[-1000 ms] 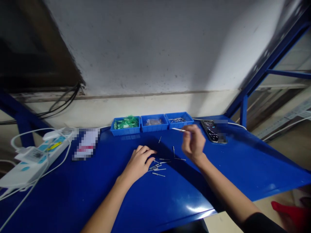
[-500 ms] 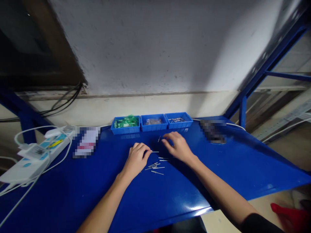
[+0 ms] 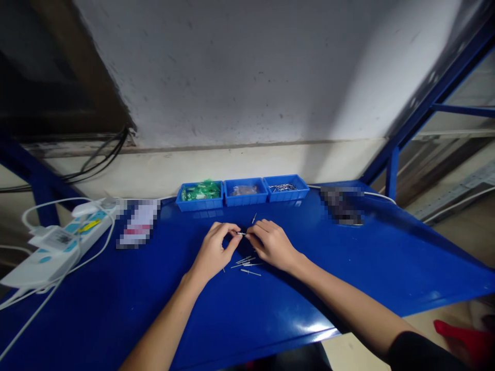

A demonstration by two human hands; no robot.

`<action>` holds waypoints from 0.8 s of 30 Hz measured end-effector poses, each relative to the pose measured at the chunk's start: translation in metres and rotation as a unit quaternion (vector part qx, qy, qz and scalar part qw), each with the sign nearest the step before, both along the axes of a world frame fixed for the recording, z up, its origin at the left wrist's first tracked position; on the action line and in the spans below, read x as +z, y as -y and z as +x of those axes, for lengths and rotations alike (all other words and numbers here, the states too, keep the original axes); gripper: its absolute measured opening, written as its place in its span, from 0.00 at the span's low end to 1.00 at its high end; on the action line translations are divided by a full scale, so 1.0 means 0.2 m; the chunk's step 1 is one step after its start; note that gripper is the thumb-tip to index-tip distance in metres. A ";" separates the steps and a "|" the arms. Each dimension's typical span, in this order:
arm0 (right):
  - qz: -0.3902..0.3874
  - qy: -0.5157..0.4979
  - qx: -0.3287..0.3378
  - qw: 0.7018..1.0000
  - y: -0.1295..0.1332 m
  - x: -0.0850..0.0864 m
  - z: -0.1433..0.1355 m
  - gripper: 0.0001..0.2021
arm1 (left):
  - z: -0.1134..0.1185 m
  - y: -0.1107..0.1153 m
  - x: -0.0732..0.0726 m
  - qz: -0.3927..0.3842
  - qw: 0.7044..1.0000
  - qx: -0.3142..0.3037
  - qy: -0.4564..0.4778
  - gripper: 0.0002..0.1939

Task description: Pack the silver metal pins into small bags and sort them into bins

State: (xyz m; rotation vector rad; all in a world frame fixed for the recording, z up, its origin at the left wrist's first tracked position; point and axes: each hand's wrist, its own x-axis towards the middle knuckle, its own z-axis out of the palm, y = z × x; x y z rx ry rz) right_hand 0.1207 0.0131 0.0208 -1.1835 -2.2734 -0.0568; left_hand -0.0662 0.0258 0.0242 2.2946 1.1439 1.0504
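My left hand (image 3: pixel 218 246) is closed in a pinch on one end of a thin silver pop rivet (image 3: pixel 241 234). From the other side, the thumb and fingertips of my right hand (image 3: pixel 273 246) close on the opposite end of the same rivet. It lies roughly level between the two hands, just above the table. Below them several loose pop rivets (image 3: pixel 246 263) are scattered in a small heap. One more rivet (image 3: pixel 254 218) is beyond my right fingertips. Part of the held rivet is hidden by my fingers.
Along the back of the blue table (image 3: pixel 216 319) stand a bin with green packets (image 3: pixel 201 190), a bin with clear bags (image 3: pixel 245 190) and a bin of rivets (image 3: pixel 284 187). A white power strip (image 3: pixel 50 257) with cables lies left. Blurred items lie at both sides.
My right hand has moved left and slightly down, and its fingers have closed on the rivet's free end. My left hand stays almost in place with the rivet, slightly higher.
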 end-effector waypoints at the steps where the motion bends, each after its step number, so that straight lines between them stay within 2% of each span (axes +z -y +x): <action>1: -0.004 -0.003 0.004 1.000 0.00 0.00 0.00 0.10 | 0.00 0.00 0.00 0.006 1.000 -0.008 0.003 0.06; 5: -0.024 -0.025 0.025 0.999 0.01 0.01 0.00 0.09 | 0.00 0.00 0.01 0.008 1.000 -0.008 -0.005 0.08; 9: -0.020 -0.059 0.033 0.997 0.02 0.01 0.00 0.08 | -0.01 -0.01 0.01 -0.016 0.999 0.026 -0.009 0.15; 11: -0.011 -0.053 0.037 0.998 0.02 0.01 0.00 0.07 | -0.01 -0.01 0.01 -0.025 0.999 0.021 -0.016 0.17; 13: -0.008 -0.046 0.035 0.998 0.01 0.00 0.00 0.07 | -0.02 -0.01 0.01 -0.033 0.999 0.007 -0.019 0.16; 16: -0.013 -0.046 0.018 0.999 0.00 -0.02 0.00 0.08 | -0.04 -0.01 0.03 -0.025 1.000 -0.004 0.001 0.09; 20: -0.014 -0.043 0.012 0.999 0.00 -0.02 0.00 0.10 | -0.05 -0.01 0.04 -0.005 1.000 -0.021 -0.006 0.08; 24: -0.002 -0.031 0.018 0.999 0.02 0.00 -0.02 0.09 | -0.05 -0.01 0.05 -0.005 1.000 0.000 -0.028 0.09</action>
